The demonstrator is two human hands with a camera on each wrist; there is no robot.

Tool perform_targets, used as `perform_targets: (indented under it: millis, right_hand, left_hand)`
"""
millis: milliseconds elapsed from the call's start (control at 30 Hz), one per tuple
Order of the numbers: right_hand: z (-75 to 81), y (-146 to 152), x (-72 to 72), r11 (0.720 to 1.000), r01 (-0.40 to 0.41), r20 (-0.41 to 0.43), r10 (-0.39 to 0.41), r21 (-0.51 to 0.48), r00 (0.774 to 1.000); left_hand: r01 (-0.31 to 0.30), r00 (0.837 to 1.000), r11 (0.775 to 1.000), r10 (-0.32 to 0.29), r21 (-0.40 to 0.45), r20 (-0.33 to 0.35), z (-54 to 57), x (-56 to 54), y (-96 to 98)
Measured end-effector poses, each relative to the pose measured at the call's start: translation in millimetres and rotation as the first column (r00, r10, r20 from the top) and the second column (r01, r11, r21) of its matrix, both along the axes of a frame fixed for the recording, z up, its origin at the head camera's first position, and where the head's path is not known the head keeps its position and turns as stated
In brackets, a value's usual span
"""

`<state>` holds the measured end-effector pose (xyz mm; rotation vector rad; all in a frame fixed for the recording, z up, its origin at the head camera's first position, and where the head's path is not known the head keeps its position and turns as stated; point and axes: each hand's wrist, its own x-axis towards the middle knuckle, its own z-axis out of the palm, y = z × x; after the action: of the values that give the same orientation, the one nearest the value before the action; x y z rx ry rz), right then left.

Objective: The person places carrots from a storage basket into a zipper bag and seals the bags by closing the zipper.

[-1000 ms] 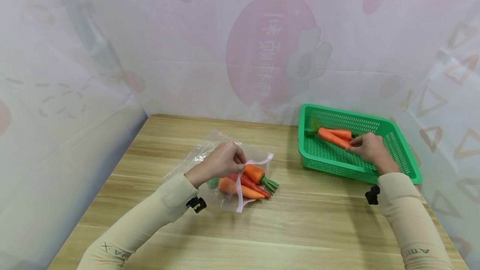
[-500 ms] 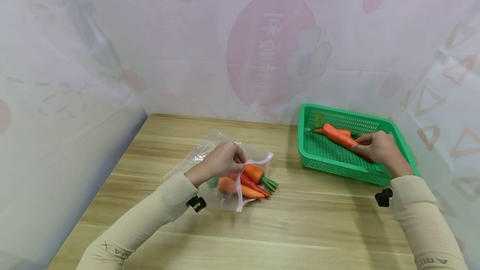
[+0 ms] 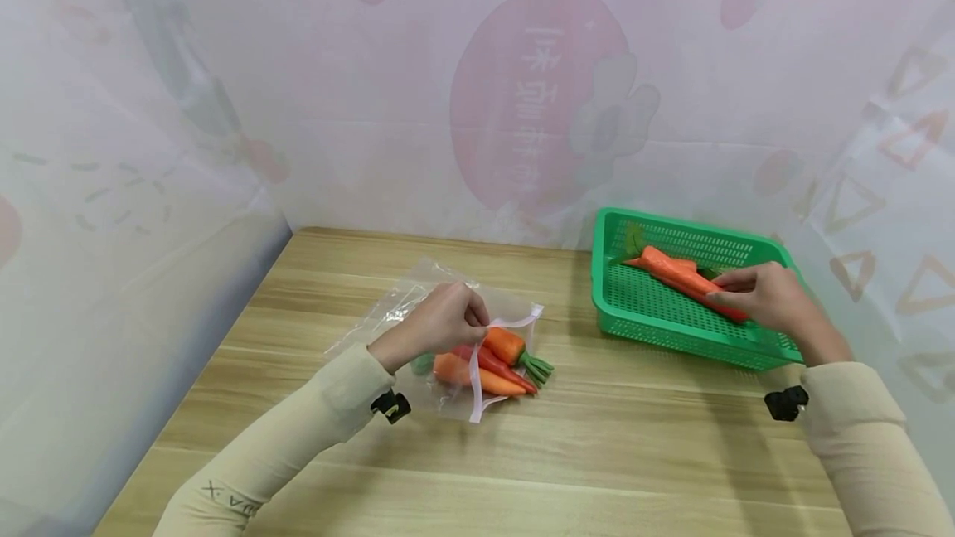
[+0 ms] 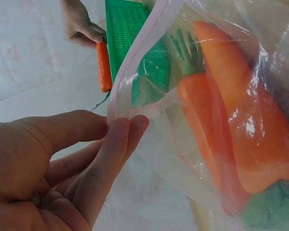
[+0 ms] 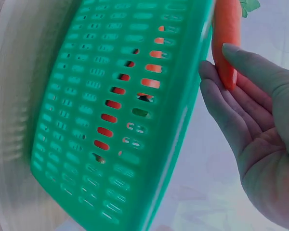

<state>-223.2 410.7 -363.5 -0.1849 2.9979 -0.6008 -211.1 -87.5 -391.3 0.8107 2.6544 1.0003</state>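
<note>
My left hand [image 3: 446, 317] pinches the pink-edged mouth of a clear zip bag [image 4: 154, 29] between thumb and fingertips. Inside the bag lie a carrot with a green stalk [image 4: 202, 115], a second orange vegetable [image 4: 253, 120] and a red, pointed one between them. Their ends reach the bag's opening in the head view. On the right, my right hand [image 3: 776, 301] holds an orange carrot [image 5: 226, 33] near its narrow end, thumb on one side and fingers on the other. This carrot is over the green basket [image 3: 664, 334], its leafy end pointing away.
Beneath the held carrot, another orange carrot [image 3: 685, 263] and a red, pointed vegetable [image 3: 734, 315] lie in the basket. Its perforated walls rise around them. The wooden table [image 3: 567, 454] meets printed fabric [image 3: 418, 172] at the back and sides.
My right hand has shifted right within the basket area, and the held carrot has moved right with it, uncovering more of the red vegetable. My left hand and the bag stay put.
</note>
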Motion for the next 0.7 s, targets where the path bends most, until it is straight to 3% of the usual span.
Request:
perform_targets:
  millis: [700]
  right_hand:
    - [26.5,-22.7,26.7,0.993,-0.05,-0.002,0.05,-0.109,0.999]
  left_hand:
    - [0.001,1.0,1.0,-0.001,-0.001,-0.003,0.2,-0.4,0.1]
